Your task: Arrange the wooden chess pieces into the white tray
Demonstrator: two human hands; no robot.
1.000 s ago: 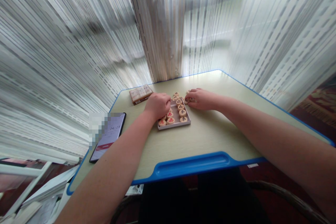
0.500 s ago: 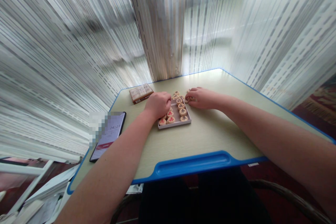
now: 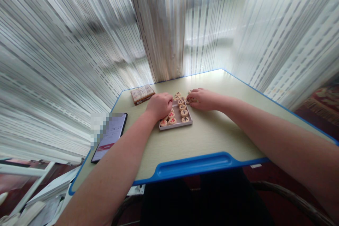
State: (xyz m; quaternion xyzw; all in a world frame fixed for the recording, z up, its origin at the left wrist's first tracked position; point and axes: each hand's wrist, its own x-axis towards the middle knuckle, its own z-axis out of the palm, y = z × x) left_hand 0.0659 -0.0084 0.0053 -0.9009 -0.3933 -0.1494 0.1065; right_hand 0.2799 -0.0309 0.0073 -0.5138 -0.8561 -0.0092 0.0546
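A shallow light-grey box point(image 3: 177, 125) lies on the table, holding round wooden Chinese chess pieces. Black-marked ones point(image 3: 184, 113) line its right side and red-marked ones point(image 3: 172, 121) its left. My left hand point(image 3: 160, 106) rests over the box's left part, fingers curled down and closed; whatever they grip is hidden. Just beyond the right far corner, my right hand point(image 3: 201, 99) bends its fingers around a Chinese chess piece point(image 3: 188, 101), partly covered by the fingertips. More loose pieces point(image 3: 178, 94) sit against the far side of the box.
A patterned box lid point(image 3: 142, 94) lies at the back left. Nearer, by the left edge, is a phone point(image 3: 112, 136), partly pixelated. The table point(image 3: 209, 137) has a blue rim with a blue pencil groove point(image 3: 194, 166) at the front. Striped curtains point(image 3: 169, 24) hang behind.
Hands and pieces keep almost the same places. The view has shifted very slightly.
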